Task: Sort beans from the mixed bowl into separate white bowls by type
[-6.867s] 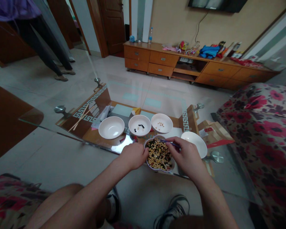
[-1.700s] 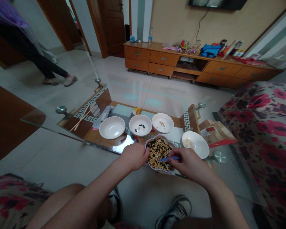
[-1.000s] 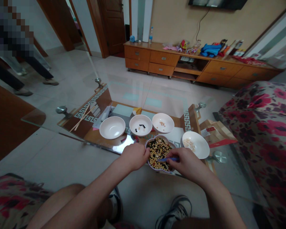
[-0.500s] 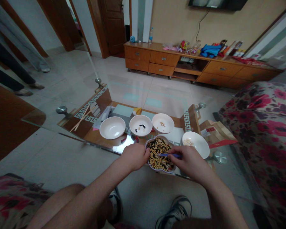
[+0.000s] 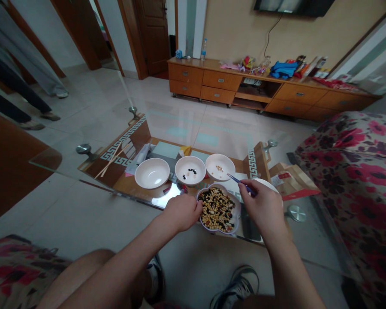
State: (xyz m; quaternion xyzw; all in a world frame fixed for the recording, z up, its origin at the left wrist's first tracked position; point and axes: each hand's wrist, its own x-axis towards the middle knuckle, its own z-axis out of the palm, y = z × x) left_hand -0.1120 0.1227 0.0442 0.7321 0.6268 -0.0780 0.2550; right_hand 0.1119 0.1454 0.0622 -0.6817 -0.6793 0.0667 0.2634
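Note:
My left hand is closed on the left rim of a flower-shaped bowl filled with mixed beans, mostly yellow and black. My right hand pinches a pair of blue tweezers, raised above the flower-shaped bowl's right side. Their tips point at the near right rim of a white bowl with several tan beans in it. Whether anything is between the tips is too small to tell. Left of it, another white bowl has black beans and a few pale ones. Partly behind my right hand is a third white bowl.
A white bowl stands at the left on the glass table. Chopsticks lie farther left. A paper bag is at the right, by a flower-patterned cover. Legs of another person show at far left.
My right hand has lifted the tweezers out of the beans and moved them up and right, toward the bowl of tan beans. My left hand stays on the flower-shaped bowl.

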